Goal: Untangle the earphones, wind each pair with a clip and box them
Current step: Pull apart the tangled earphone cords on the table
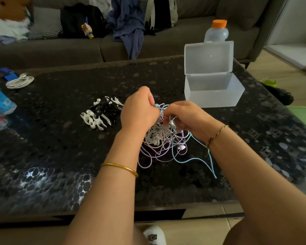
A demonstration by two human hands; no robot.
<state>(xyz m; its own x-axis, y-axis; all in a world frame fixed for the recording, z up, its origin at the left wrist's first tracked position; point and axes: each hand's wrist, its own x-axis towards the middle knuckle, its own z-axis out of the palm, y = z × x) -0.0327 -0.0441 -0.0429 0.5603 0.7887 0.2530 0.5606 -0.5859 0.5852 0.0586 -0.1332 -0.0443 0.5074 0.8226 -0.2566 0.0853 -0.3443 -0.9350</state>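
At the bottom edge, a white sock (pixel 155 235) is seen on pale floor tiles, just below the near rim of the dark patterned table (pixel 60 174). Both forearms are stretched over that rim. A gold bangle (pixel 120 168) is worn on the L wrist and a thin bracelet (pixel 216 134) on the R.

Mid-table, the earphones (pixel 159 142) are found as one tangle of white, lilac and pale-blue cords. The tangle is partly lifted, w/ lower loops resting on the tabletop and one blue cord trailed toward the near right. Its top is gripped from both sides. The L hand (pixel 140 112) is closed on cords at the upper left, its fingers mostly hidden behind its back. The R hand (pixel 187 117) is curled round cords at the upper right, and a small silvery part is seen by its fingers. The hands are held close together.

Just left of the L hand, a pile of black and white clips (pixel 102 112) is laid on the table, apart from the tangle. Beyond the R hand, a translucent box (pixel 214 91) is stood near the far right corner, w/ its lid (pixel 208 57) hinged up and back. Behind it, a bottle (pixel 216 31) w/ an orange cap is partly hidden. At far left, a coiled white cable (pixel 19 82) is laid on the table. Farthest back, a grey sofa (pixel 184 36) is strewn w/ a blue garment (pixel 127 23) and a black bag (pixel 81 20).
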